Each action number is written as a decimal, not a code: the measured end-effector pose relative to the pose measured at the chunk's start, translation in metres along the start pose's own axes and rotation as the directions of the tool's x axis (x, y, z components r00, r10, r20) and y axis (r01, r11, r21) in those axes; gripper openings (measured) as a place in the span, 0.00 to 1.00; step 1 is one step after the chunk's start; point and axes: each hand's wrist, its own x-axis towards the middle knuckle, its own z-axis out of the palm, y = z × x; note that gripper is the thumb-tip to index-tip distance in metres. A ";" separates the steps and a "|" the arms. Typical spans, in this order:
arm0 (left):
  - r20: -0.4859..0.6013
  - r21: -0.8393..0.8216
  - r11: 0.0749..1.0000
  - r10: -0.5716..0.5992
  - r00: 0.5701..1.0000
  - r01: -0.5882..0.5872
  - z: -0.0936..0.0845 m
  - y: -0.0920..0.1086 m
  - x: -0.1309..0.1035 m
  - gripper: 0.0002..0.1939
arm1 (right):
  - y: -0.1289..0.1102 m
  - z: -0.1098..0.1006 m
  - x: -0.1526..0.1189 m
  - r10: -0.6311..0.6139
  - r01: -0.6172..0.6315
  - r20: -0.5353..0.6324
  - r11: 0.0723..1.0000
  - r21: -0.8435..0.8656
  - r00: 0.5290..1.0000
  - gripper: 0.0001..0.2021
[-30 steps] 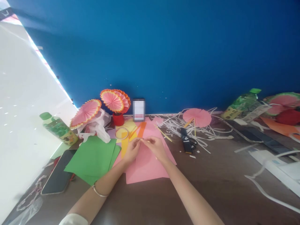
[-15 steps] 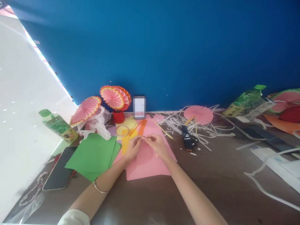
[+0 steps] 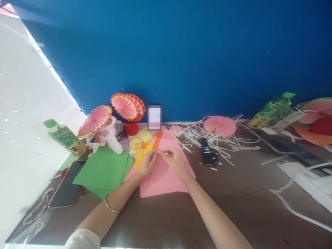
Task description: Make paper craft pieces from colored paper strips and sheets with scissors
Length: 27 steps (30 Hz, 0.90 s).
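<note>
Above the pink paper [image 3: 163, 185] my left hand [image 3: 148, 164] and my right hand [image 3: 176, 163] meet, fingertips almost touching. Both are closed in a pinch. Between the right fingers a tiny pale yellowish bit shows, too small to name; whatever the left fingertips pinch is hidden. Just behind the hands lie an orange paper strip [image 3: 157, 139] and a yellow paper strip [image 3: 139, 157], with a ring-shaped bangle or tape roll [image 3: 135, 138] beside them. Green paper sheets [image 3: 103, 169] lie left of my left hand.
Folded paper fans [image 3: 123, 106] rise from a red pot [image 3: 131, 127] at the back. A phone [image 3: 154, 118] leans on the blue wall. Scissors [image 3: 213, 154], white paper strips [image 3: 189, 135] and a pink paper disc [image 3: 220, 126] lie right. A bottle [image 3: 64, 138] leans left; another phone [image 3: 67, 186] lies nearby.
My hands stay at the same spot, with the right fingers shifted slightly around the small bit. The whole view has moved very little.
</note>
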 end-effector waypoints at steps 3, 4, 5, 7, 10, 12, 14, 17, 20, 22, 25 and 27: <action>-0.016 0.023 1.000 0.007 1.000 -0.007 0.000 0.001 -0.001 0.16 | 0.001 0.001 0.000 -0.011 0.011 -0.030 1.000 -0.020 0.999 0.14; -0.022 0.028 1.000 0.008 1.000 -0.008 0.000 0.000 -0.001 0.16 | 0.001 0.001 0.000 -0.014 0.014 -0.038 1.000 -0.018 0.999 0.14; -0.027 0.032 0.999 0.009 1.000 -0.008 0.000 0.000 -0.001 0.15 | 0.001 0.001 0.000 -0.016 0.015 -0.047 1.000 -0.014 0.999 0.14; -0.034 0.039 0.999 0.007 0.999 -0.006 0.001 -0.001 -0.001 0.15 | 0.002 0.002 0.000 -0.017 0.017 -0.062 1.000 -0.002 0.998 0.13; -0.030 0.039 0.999 0.004 1.000 -0.003 0.001 -0.001 -0.001 0.15 | 0.003 0.002 0.000 -0.008 0.009 -0.066 1.000 0.011 0.998 0.12; -0.031 0.037 0.999 0.005 1.000 -0.004 0.001 -0.001 -0.001 0.15 | 0.004 0.003 0.000 -0.001 0.002 -0.060 1.000 0.015 0.998 0.12; -0.039 0.033 0.999 0.008 0.999 -0.006 0.001 0.000 -0.001 0.15 | 0.004 0.003 0.000 0.008 -0.007 -0.051 1.000 0.019 0.999 0.12; -0.048 0.021 1.000 0.011 0.999 -0.010 0.001 0.000 -0.001 0.14 | 0.002 0.003 -0.001 0.040 -0.039 -0.028 0.998 0.042 0.999 0.13; -0.046 0.016 1.000 0.011 0.999 -0.011 0.001 0.000 -0.001 0.14 | -0.001 0.002 -0.001 0.076 -0.076 0.000 0.993 0.086 0.997 0.13; -0.041 0.016 1.000 0.005 0.999 -0.005 0.000 0.000 -0.001 0.14 | -0.002 0.002 -0.001 0.091 -0.091 0.003 0.991 0.094 0.996 0.13; -0.034 0.018 1.000 -0.002 0.999 0.003 0.000 0.000 -0.001 0.14 | -0.002 0.001 0.000 0.094 -0.093 -0.007 0.992 0.080 0.996 0.12; -0.034 0.020 1.000 -0.001 0.999 0.001 0.000 0.000 -0.001 0.14 | -0.001 0.001 0.000 0.087 -0.086 -0.013 0.994 0.071 0.996 0.12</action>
